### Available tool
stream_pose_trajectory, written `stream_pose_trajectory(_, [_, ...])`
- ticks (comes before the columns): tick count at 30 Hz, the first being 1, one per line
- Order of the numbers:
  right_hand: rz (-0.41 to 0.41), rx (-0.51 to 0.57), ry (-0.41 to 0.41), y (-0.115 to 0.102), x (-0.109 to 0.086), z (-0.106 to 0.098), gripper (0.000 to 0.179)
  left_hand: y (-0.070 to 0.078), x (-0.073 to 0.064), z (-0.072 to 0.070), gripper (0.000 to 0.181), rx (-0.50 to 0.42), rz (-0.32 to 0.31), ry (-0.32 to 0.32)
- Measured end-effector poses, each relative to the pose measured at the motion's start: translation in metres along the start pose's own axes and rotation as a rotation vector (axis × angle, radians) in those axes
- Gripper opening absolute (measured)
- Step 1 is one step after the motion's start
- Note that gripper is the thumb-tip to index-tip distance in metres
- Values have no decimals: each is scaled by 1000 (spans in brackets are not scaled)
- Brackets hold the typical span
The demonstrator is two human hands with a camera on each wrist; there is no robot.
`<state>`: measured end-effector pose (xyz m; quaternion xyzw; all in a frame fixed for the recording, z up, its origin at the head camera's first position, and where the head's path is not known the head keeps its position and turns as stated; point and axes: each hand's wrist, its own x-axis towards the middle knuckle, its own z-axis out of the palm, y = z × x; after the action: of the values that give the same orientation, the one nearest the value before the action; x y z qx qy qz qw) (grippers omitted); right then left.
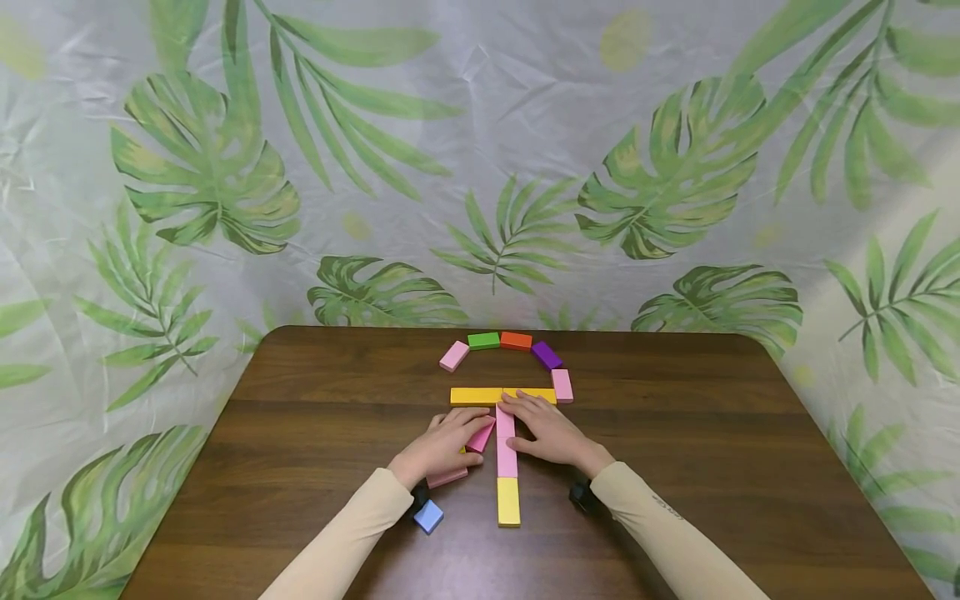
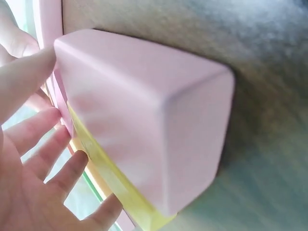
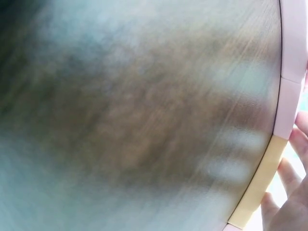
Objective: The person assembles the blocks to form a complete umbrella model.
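Observation:
My left hand (image 1: 438,443) reaches over a small group of blocks, its fingers spread. A bright pink block (image 1: 481,437) lies at an angle beneath its fingers, and a light pink block (image 1: 447,478) lies near the wrist. Between them, a yellow block (image 2: 103,163) shows beside the fingertips in the left wrist view. My right hand (image 1: 553,433) lies beside a column of light pink blocks (image 1: 507,458), with extended fingers reaching the row of orange blocks (image 1: 476,397) at its top. A yellow block (image 1: 508,502) forms the column's lower end.
Beyond the orange row, an arc holds a pink block (image 1: 454,356), a green block (image 1: 483,341), a red block (image 1: 516,341), a purple block (image 1: 547,356) and another pink block (image 1: 562,386). A blue block (image 1: 429,517) lies by my left wrist on the wooden table (image 1: 675,417).

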<state>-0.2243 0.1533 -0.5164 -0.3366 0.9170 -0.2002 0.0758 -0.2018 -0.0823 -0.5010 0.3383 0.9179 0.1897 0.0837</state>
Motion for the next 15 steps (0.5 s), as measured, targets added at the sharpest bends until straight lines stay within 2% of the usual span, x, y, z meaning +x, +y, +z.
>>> stream_pose_trajectory(15, [4, -12, -2, 0, 0, 0, 65, -3, 8, 3, 51, 26, 18, 59])
